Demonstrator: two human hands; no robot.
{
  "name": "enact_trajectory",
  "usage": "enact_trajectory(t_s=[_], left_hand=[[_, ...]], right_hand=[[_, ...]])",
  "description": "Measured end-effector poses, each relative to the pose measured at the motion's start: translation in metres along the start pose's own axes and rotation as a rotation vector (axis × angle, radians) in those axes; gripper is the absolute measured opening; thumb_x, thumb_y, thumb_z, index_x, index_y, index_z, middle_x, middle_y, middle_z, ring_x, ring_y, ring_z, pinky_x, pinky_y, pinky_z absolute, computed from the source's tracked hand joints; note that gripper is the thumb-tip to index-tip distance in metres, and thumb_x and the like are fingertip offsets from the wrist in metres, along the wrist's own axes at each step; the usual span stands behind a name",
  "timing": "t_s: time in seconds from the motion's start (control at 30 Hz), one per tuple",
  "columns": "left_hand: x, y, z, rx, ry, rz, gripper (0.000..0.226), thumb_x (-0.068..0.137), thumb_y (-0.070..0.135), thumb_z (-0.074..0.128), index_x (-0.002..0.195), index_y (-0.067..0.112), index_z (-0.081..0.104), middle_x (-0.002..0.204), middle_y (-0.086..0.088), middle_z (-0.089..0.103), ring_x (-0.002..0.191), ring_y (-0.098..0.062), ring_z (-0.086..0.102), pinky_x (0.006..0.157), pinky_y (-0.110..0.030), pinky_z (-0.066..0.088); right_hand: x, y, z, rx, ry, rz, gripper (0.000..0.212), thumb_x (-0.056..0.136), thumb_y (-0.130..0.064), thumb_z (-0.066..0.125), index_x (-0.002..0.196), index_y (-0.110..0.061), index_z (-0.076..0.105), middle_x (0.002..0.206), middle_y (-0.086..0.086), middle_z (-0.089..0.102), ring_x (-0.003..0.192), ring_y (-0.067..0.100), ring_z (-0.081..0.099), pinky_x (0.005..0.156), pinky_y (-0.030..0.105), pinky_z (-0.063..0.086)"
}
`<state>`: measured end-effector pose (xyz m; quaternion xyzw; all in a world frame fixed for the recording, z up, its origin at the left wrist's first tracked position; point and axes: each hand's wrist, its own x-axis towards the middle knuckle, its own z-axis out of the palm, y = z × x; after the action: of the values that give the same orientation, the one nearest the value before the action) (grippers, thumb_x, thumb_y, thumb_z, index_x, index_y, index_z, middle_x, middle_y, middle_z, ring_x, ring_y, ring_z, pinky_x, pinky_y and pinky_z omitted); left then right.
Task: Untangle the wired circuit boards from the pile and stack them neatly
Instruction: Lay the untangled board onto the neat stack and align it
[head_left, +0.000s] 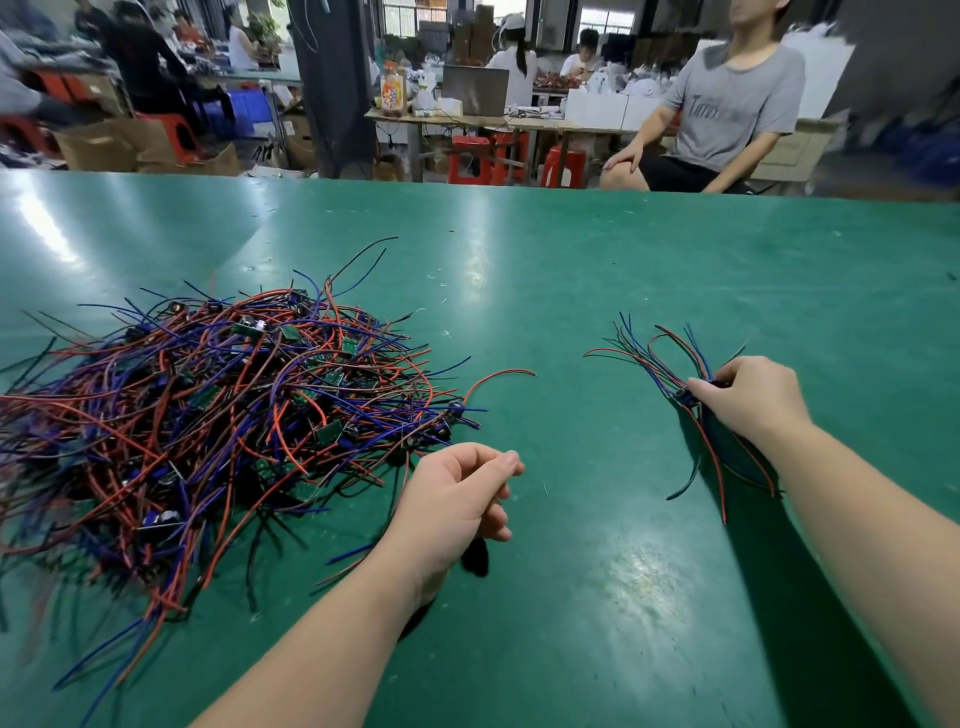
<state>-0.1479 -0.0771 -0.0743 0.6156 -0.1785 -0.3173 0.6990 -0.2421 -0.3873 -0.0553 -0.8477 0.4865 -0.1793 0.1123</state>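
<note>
A big tangled pile of small green circuit boards with red, blue and black wires covers the left half of the green table. My left hand hovers just right of the pile's near edge, fingers loosely curled, holding nothing I can see. On the right lies a small stack of sorted boards, its wires fanning up-left and toward me. My right hand grips this stack at the boards, fingers curled over them.
A person in a grey T-shirt sits across the table's far edge at the right. Behind are red stools, work tables, cardboard boxes and other seated workers. Bare green surface lies between pile and stack.
</note>
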Motion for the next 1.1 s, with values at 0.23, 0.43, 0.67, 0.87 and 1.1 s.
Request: enact_trajectory(t_s=[0.23,0.43,0.67,0.87,1.1], left_hand=[[-0.001,0.0,0.0,-0.026,0.005,-0.022,0.017,0.092,0.014,0.06,0.078,0.007,0.067,0.057,0.002,0.052,0.041,-0.007,0.046,0.041,-0.021,0.045],[0.0,0.003,-0.012,0.637,0.242,0.409,0.007,0.086,0.013,0.063,0.081,0.016,0.066,0.076,0.003,0.06,0.066,-0.01,0.056,0.067,-0.027,0.05],[0.001,0.01,-0.042,1.478,0.48,0.441,0.033,0.087,0.026,0.055,0.119,0.027,0.059,0.122,0.007,0.059,0.113,-0.019,0.05,0.097,-0.034,0.03],[0.006,0.017,-0.052,1.423,0.527,0.338,0.02,0.095,0.036,0.05,0.109,0.029,0.063,0.104,0.005,0.068,0.096,-0.021,0.061,0.092,-0.033,0.032],[-0.002,0.021,-0.047,1.256,0.624,0.555,0.016,0.096,0.023,0.05,0.1,0.011,0.058,0.069,-0.008,0.068,0.066,-0.033,0.061,0.077,-0.039,0.042]], right_hand=[[-0.009,-0.005,-0.004,-0.013,-0.021,0.053,0.035,0.091,-0.034,0.056,0.104,-0.004,0.067,0.105,0.019,0.064,0.099,0.037,0.054,0.083,0.039,0.047],[-0.062,-0.056,-0.013,0.229,-0.038,-0.09,0.038,0.086,-0.024,0.057,0.125,-0.021,0.056,0.127,0.015,0.048,0.115,0.033,0.049,0.1,0.039,0.04],[-0.148,-0.11,0.009,0.397,-0.311,-0.287,0.025,0.085,-0.025,0.062,0.11,-0.029,0.062,0.114,-0.003,0.052,0.082,0.009,0.047,0.074,0.019,0.03],[-0.171,-0.117,0.024,0.435,-0.298,-0.351,0.016,0.082,-0.018,0.061,0.094,-0.027,0.067,0.095,-0.011,0.062,0.087,0.007,0.054,0.073,0.016,0.035],[-0.179,-0.116,0.024,0.627,-0.341,-0.286,0.024,0.08,-0.009,0.06,0.073,-0.031,0.066,0.073,-0.015,0.069,0.07,-0.006,0.061,0.066,0.005,0.043]])
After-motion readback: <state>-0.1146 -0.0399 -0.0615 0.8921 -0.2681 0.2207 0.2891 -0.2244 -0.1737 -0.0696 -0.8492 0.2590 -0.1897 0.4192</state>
